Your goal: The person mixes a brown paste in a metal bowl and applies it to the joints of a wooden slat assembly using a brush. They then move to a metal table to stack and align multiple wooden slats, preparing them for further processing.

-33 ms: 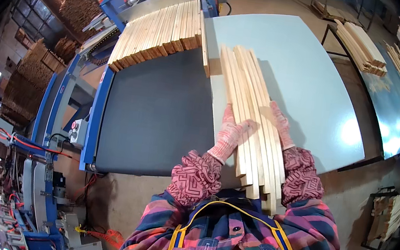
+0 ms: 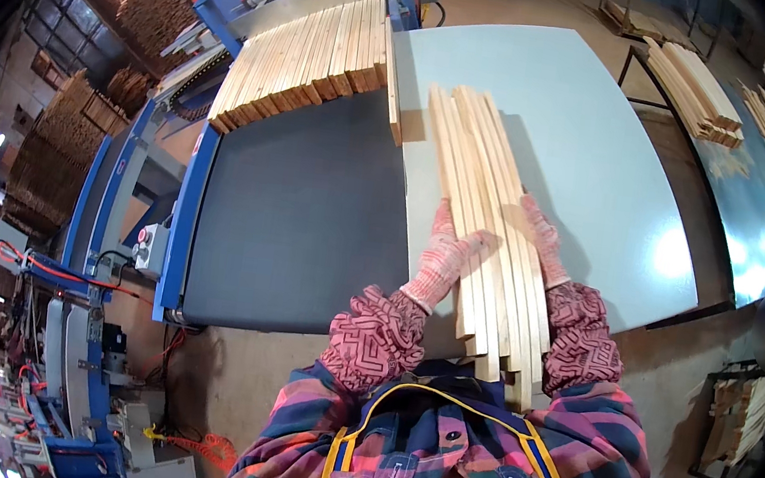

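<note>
Wooden slats [image 2: 489,224] under both gloved hands, left hand [image 2: 449,257] fingers flat, right hand [image 2: 540,239] fingers against the edge

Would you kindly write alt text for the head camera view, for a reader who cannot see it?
Seen from above, a person's gloved left hand and right hand press on a bundle of long pale wooden slats lying on a light grey table. To the left, more slats lie in a row at the far end of a dark conveyor belt framed in blue.

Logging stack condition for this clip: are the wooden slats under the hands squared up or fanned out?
Fanned out. The wooden slats lie flat on the pale table, their ends staggered, with the left hand and right hand resting on them.
</note>
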### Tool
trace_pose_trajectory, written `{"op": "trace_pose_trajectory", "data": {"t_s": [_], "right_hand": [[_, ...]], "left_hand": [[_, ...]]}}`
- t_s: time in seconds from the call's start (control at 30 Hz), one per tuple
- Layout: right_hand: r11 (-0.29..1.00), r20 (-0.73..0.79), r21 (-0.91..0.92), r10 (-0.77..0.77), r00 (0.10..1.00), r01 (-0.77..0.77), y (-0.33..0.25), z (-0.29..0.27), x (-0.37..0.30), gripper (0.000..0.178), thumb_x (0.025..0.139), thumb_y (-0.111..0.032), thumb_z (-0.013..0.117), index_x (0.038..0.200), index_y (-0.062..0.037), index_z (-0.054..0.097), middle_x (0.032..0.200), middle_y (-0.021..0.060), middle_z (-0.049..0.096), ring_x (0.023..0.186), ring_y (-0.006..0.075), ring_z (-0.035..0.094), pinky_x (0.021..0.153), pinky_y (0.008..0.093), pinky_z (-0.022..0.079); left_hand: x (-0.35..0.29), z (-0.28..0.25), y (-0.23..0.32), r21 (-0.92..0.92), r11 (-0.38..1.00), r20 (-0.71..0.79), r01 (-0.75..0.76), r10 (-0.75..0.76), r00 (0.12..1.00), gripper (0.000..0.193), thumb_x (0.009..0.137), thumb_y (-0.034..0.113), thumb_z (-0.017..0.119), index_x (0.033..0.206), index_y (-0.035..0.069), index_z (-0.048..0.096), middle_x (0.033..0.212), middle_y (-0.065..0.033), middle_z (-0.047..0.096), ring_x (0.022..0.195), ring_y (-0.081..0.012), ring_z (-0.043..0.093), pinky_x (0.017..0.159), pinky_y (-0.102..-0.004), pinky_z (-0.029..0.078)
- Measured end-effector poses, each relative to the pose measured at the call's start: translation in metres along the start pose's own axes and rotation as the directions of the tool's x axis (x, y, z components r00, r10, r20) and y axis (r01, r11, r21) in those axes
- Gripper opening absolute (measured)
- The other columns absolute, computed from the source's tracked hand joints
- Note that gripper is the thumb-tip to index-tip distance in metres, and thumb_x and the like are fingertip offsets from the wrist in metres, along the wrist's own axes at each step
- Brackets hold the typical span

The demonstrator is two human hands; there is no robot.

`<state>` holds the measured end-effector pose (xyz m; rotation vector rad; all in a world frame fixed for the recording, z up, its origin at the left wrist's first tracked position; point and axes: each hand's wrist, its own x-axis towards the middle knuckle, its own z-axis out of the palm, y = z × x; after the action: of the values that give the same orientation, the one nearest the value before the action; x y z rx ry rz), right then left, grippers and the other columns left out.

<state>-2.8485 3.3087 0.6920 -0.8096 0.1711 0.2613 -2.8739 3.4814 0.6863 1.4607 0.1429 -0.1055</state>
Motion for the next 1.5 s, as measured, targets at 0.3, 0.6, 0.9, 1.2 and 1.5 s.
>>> {"op": "trace_pose_trajectory", "data": {"t_s": [0.3,0.6,0.9,1.2,1.5], "right_hand": [[0.872,0.051,-0.434,-0.228,0.972,0.227,-0.026,-0.078,0.02,0.061,0.095,-0.037,0.065,0.141,-0.001,0.049,0.137,0.0136,0.057,0.129,0.021,0.05,0.108,0.0306,0.037],[0.852,0.021,-0.436,-0.312,0.95,0.29,-0.003,-0.084,0.032,0.056,0.095,-0.041,0.064,0.135,-0.0027,0.057,0.135,0.0135,0.059,0.126,0.0217,0.053,0.107,0.0355,0.042],[0.878,0.03,-0.333,-0.354,0.935,0.343,-0.009,-0.08,0.033,0.047,0.098,-0.031,0.06,0.134,-0.0009,0.056,0.121,0.0116,0.066,0.104,0.0151,0.064,0.09,0.0283,0.054],[0.867,0.054,-0.379,-0.328,0.943,0.323,-0.023,-0.096,0.016,0.046,0.099,-0.033,0.057,0.132,-0.0018,0.057,0.119,0.0118,0.066,0.102,0.0162,0.065,0.088,0.0296,0.055],[0.86,0.031,-0.395,-0.338,0.941,0.322,-0.025,-0.089,-0.001,0.045,0.099,-0.035,0.055,0.13,-0.0027,0.058,0.117,0.0119,0.067,0.101,0.0173,0.066,0.086,0.0308,0.056]], "left_hand": [[0.147,-0.042,0.069,0.963,0.27,-0.123,0.001,0.437,0.891,0.072,0.087,0.059,0.06,0.129,0.004,0.041,0.117,-0.0184,0.056,0.098,-0.0347,0.062,0.079,-0.0414,0.052],[0.298,-0.117,0.105,0.861,-0.505,-0.217,0.064,-0.251,0.943,0.033,0.096,0.027,0.051,0.114,0.006,0.069,0.122,-0.0128,0.066,0.114,-0.0369,0.062,0.101,-0.0486,0.047],[-0.044,-0.033,0.048,0.937,0.348,0.026,0.024,-0.138,0.99,0.051,0.093,0.05,0.053,0.123,0.009,0.051,0.103,-0.0205,0.066,0.095,-0.0352,0.066,0.069,-0.0434,0.054],[-0.142,0.009,0.036,0.762,0.584,0.428,-0.282,-0.126,0.895,0.135,0.066,0.056,0.082,0.155,0.007,-0.007,0.144,-0.0275,0.043,0.133,-0.0394,0.045,0.107,-0.0386,0.04],[-0.143,0.03,-0.015,0.818,0.549,0.31,-0.174,-0.165,0.937,0.128,0.072,0.047,0.078,0.152,0.0,-0.01,0.131,-0.0235,0.054,0.111,-0.0355,0.062,0.083,-0.0368,0.053]]}}
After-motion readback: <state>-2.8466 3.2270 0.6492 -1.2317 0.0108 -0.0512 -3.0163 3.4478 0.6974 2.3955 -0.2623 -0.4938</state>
